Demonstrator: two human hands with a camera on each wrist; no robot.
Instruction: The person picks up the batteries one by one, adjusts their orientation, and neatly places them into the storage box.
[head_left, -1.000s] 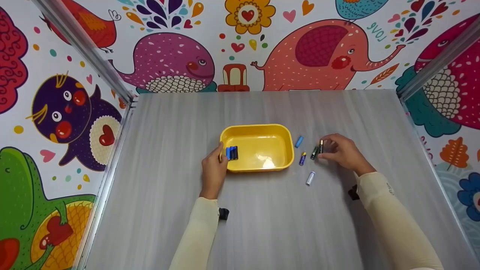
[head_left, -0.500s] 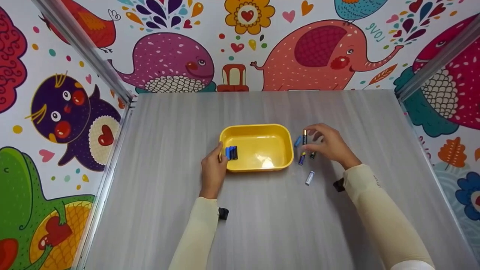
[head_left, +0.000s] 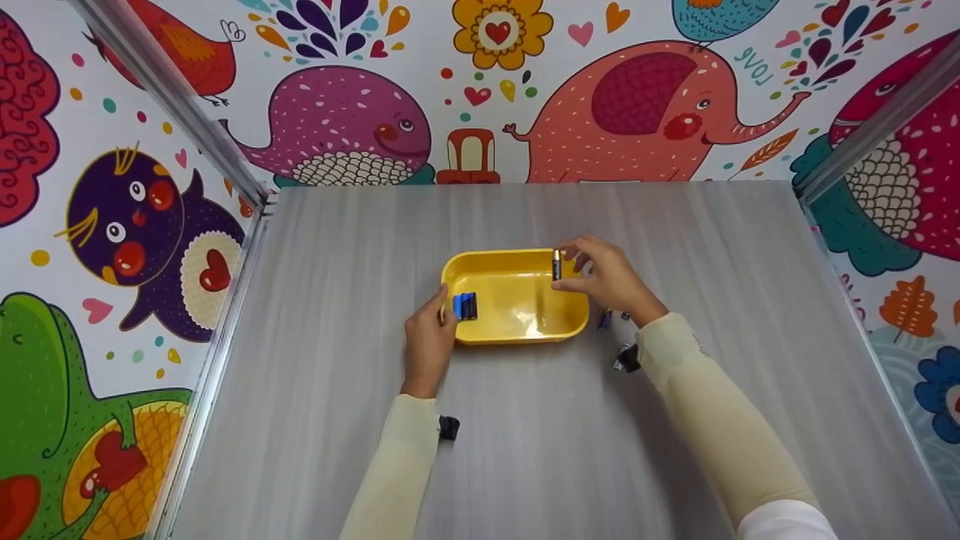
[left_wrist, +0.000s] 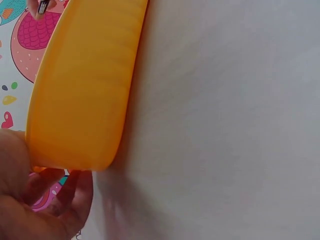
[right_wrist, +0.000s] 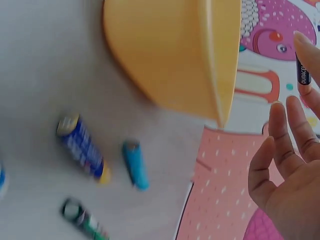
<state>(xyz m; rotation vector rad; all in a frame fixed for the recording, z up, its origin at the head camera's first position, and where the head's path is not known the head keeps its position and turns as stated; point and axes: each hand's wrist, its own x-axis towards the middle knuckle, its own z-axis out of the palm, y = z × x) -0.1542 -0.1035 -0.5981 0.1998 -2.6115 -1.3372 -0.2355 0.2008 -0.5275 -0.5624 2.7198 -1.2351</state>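
Observation:
My left hand point(head_left: 430, 345) grips the left end of a yellow plastic tub point(head_left: 517, 340), thumb at the rim. In the left wrist view its fingers point(left_wrist: 80, 200) curl beneath that end. Several dark and blue batteries point(head_left: 465, 306) lie side by side inside the tub at its left. My right hand point(head_left: 609, 281) holds a black, copper-topped battery point(head_left: 556, 265) upright over the tub's right part, pinched between thumb and fingertip. The right wrist view shows "DURACELL" lettering on this battery point(right_wrist: 302, 72); the other fingers are loosely bent.
Right of the tub, a blue-and-yellow battery point(right_wrist: 82, 147), a light-blue one point(right_wrist: 135, 165) and a green-black one point(right_wrist: 84, 222) lie on the grey table point(head_left: 337, 450). A white battery point(head_left: 619, 360) is partly hidden by the right wrist's black mount point(head_left: 629, 357). Cartoon-printed walls surround the table.
My right hand has carried the black, copper-topped battery leftward from the loose batteries to above the tub. The left hand and the tub have stayed in place.

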